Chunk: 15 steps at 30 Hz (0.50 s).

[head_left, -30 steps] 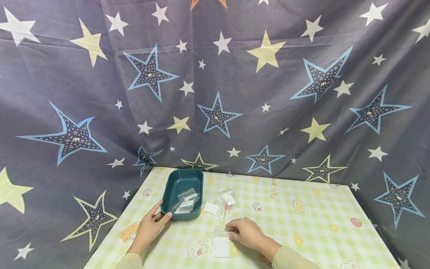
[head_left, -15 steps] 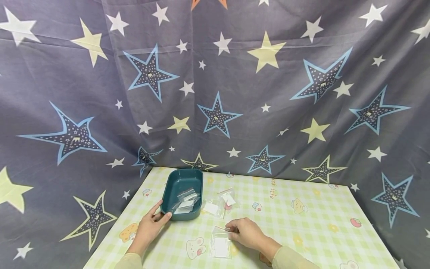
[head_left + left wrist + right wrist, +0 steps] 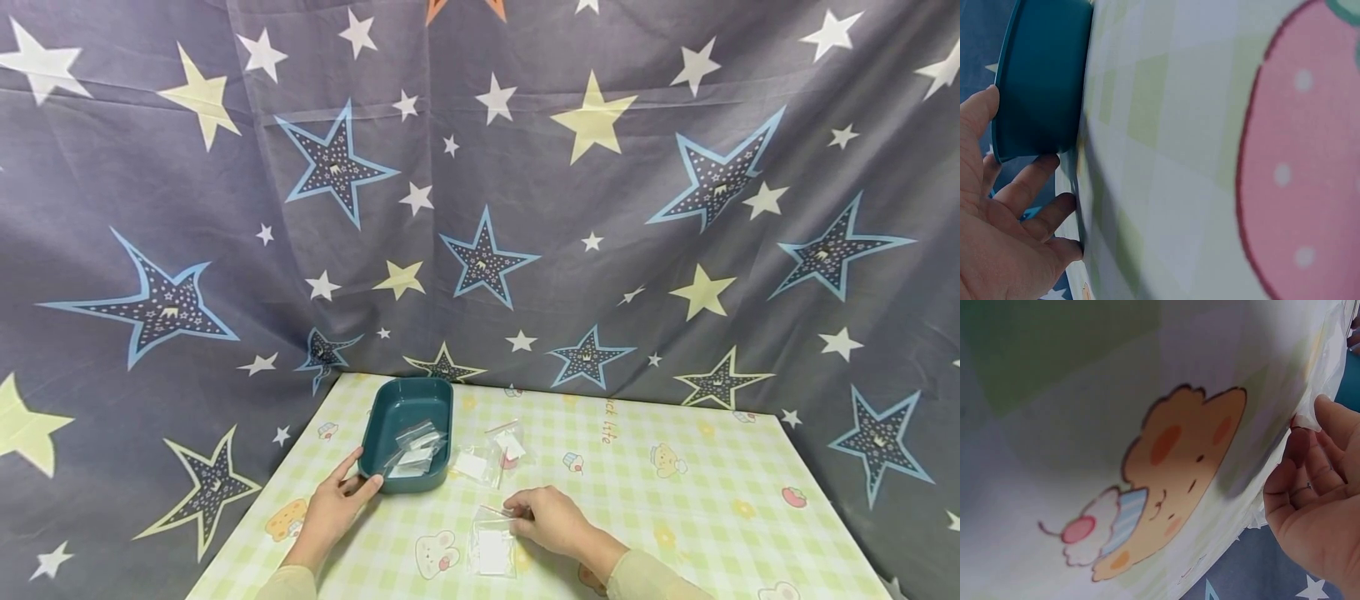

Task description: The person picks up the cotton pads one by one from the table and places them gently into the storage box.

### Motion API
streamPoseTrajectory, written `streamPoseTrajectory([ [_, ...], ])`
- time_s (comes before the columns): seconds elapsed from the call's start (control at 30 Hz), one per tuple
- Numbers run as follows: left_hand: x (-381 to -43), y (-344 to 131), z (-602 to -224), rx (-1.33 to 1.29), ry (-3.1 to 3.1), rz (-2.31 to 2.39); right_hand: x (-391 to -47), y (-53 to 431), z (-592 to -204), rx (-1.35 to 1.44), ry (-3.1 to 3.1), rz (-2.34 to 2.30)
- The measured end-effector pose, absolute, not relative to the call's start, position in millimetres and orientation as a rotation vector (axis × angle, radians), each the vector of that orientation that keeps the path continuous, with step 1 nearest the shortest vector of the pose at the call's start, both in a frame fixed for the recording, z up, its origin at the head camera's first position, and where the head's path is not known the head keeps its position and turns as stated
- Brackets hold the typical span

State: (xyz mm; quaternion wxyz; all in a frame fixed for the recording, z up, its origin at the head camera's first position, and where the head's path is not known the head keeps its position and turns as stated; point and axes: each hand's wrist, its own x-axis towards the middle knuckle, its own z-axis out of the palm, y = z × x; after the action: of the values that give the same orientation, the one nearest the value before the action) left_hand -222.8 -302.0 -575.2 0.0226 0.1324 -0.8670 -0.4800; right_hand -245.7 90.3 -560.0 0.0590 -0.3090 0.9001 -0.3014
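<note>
On the table my left hand [image 3: 335, 504] holds the near left corner of a dark teal plastic tray [image 3: 411, 398]. The left wrist view shows its thumb [image 3: 985, 103] at the tray's rim and other fingers at the side wall. My right hand [image 3: 551, 518] pinches the top right corner of a small clear zip bag [image 3: 492, 552] with a white square piece inside. In the right wrist view the bag's clear film [image 3: 1329, 369] runs up from between thumb and fingers. Inside the tray, several similar small bags [image 3: 417, 450] lie in a loose heap at its near end.
Two more small zip bags, a nearer bag [image 3: 472, 463] and a farther bag [image 3: 510, 442], lie just right of the tray. A green checked cloth with cartoon prints [image 3: 645, 483] covers the table. Behind the table hangs a grey curtain with stars [image 3: 540, 208].
</note>
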Motion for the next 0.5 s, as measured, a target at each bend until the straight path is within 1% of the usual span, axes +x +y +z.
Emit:
streamPoseTrajectory([
  [0.5,-221.2,-300.8,-574.4,0.414,-2.682,-1.493,-246.9,90.1,-561.8,-0.898,2.706,-0.937],
])
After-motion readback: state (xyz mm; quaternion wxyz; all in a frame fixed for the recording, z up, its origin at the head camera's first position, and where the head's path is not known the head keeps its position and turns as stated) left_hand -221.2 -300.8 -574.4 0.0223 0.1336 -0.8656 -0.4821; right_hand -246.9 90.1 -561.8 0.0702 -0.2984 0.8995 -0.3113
